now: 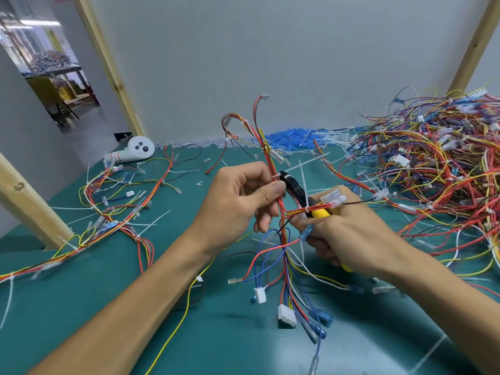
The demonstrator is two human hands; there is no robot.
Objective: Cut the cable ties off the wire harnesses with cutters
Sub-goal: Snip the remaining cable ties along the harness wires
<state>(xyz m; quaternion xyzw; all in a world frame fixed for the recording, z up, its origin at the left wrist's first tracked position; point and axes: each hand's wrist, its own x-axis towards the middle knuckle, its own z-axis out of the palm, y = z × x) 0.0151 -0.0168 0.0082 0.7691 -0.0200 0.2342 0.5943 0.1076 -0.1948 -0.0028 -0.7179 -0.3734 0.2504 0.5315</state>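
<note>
My left hand (238, 197) pinches a wire harness (284, 255) of red, yellow and blue wires and holds it upright above the green mat. My right hand (343, 231) grips yellow-handled cutters (296, 189). Their black jaws point up and left and sit at a white cable tie (276, 175) wrapped around the harness just above my left thumb. A second white tie (307, 209) binds a side branch near the cutters' handle. White connectors (286, 315) and blue terminals hang from the harness's lower end.
A large tangled heap of harnesses (433, 169) fills the right of the mat. A loose harness (113, 212) lies at left. Cut white ties and blue terminals (292, 136) are scattered along the back. A white controller (135, 152) lies at back left, by wooden posts (29, 201).
</note>
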